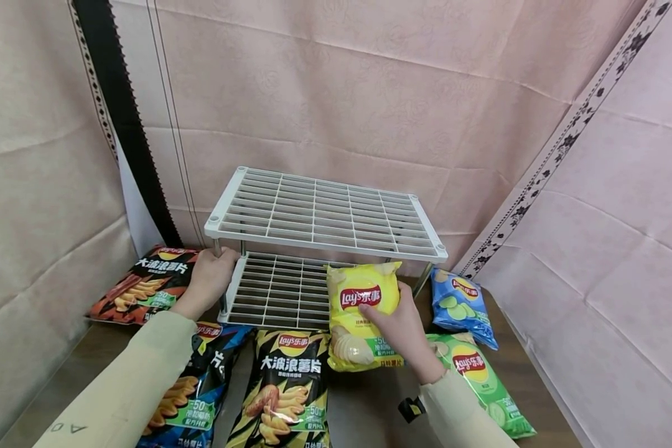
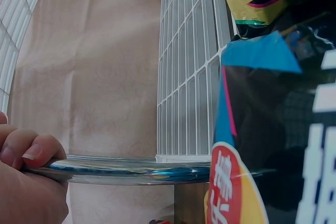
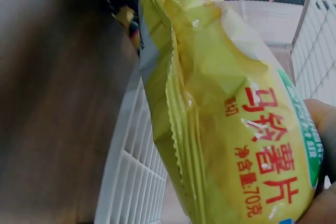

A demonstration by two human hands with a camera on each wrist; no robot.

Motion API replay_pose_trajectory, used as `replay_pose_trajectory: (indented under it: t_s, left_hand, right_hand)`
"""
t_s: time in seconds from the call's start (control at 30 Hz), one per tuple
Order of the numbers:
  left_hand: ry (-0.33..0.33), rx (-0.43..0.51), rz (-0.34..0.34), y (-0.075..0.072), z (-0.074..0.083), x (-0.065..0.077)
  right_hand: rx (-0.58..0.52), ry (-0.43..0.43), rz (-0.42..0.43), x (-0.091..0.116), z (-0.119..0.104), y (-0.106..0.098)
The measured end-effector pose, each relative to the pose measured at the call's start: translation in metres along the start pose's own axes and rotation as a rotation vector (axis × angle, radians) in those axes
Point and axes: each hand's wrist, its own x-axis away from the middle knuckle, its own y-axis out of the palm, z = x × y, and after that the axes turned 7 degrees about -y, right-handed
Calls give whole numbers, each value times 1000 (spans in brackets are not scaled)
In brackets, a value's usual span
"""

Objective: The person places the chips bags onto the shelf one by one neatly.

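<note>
A white two-tier rack (image 1: 325, 243) with slatted shelves stands mid-view. My left hand (image 1: 213, 277) grips its front-left metal post (image 2: 131, 173) just below the upper shelf, with fingers curled round the tube in the left wrist view. In my right hand (image 1: 400, 326) is a yellow Lay's potato chip bag (image 1: 364, 277), upright at the right front of the lower shelf (image 1: 280, 298). The thumb lies on the bag's printed front, and the other fingers are hidden behind it. In the right wrist view, the yellow bag's lower end (image 3: 210, 103) overlaps the lower shelf.
A red-and-black chip bag (image 1: 154, 283) lies left of the rack. Blue-and-black (image 1: 193, 386) and gold-and-black bags (image 1: 291, 386) lie in front. Blue (image 1: 462, 305) and green bags (image 1: 484, 379) are on the right. Pink cloth (image 1: 336, 93) hangs behind and at both sides.
</note>
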Motion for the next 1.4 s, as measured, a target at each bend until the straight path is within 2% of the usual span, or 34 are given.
replay_pose_trajectory:
  t_s: [0.17,0.37,0.63,0.8,1.1,1.4]
  left_hand:
    - [-6,11,-3,-1,-1,0]
    - [2,4,9,-1,-2,-1]
    - [14,31,-11,-1,0,-1]
    - [17,16,0,-1,1,-1]
    - [10,13,8,0,-1,-1]
    - [8,-1,11,-1,-1,0]
  right_hand:
    - [0,-26,38,-22,-2,8]
    - [13,-8,65,-44,-1,19]
    - [-10,27,52,-62,4,28]
    - [-9,57,54,-74,14,33]
    - [50,83,49,-86,27,35]
    - [137,81,25,-89,41,40]
